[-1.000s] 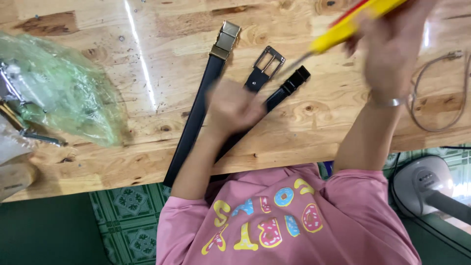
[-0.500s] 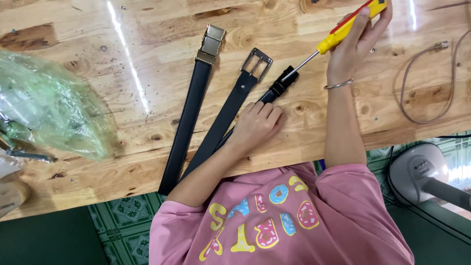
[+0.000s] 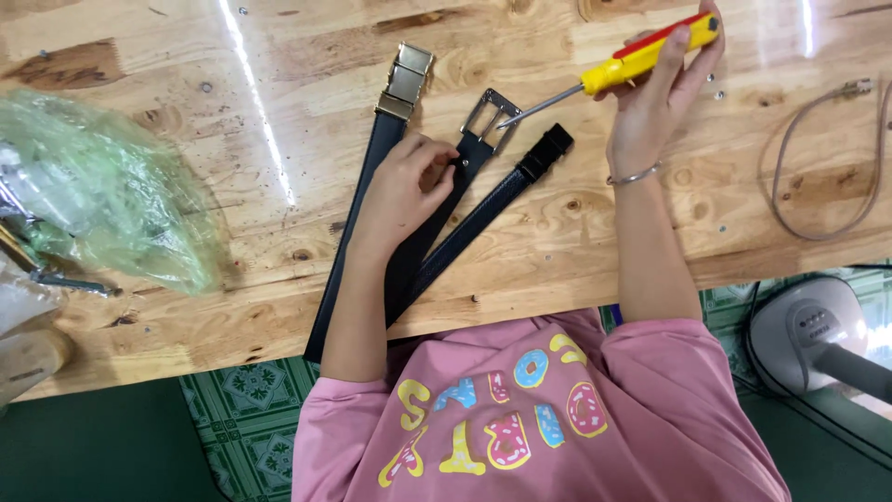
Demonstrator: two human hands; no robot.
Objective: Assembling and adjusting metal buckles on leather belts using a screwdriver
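Middle belt (image 3: 469, 163): black strap with a silver frame buckle (image 3: 490, 119), lying diagonally near the centre of the worktop (image 3: 279, 56), tail end running off the near edge. Left hand (image 3: 401, 191) sits on the strap just below the buckle, fingers curled shut over it, likely pinning it flat so the buckle can't slide. Right hand (image 3: 650, 102) is closed around the yellow-and-red handle of a screwdriver (image 3: 641, 58), held up toward the far edge. The shaft slants down-left so the tip meets the buckle frame; touching or just above, cannot tell.

Beside it, on the left: a second black belt with a gold buckle (image 3: 407, 79), straight, also hanging over the near edge. On the right: a third black strap with a black end piece (image 3: 544, 153), fanned out, crossing under the middle belt near the near edge.

Further out: crumpled green plastic bag (image 3: 102, 186) at the left edge, looped cable (image 3: 827, 177) at the right edge, grey fan (image 3: 818, 335) below the near right corner.
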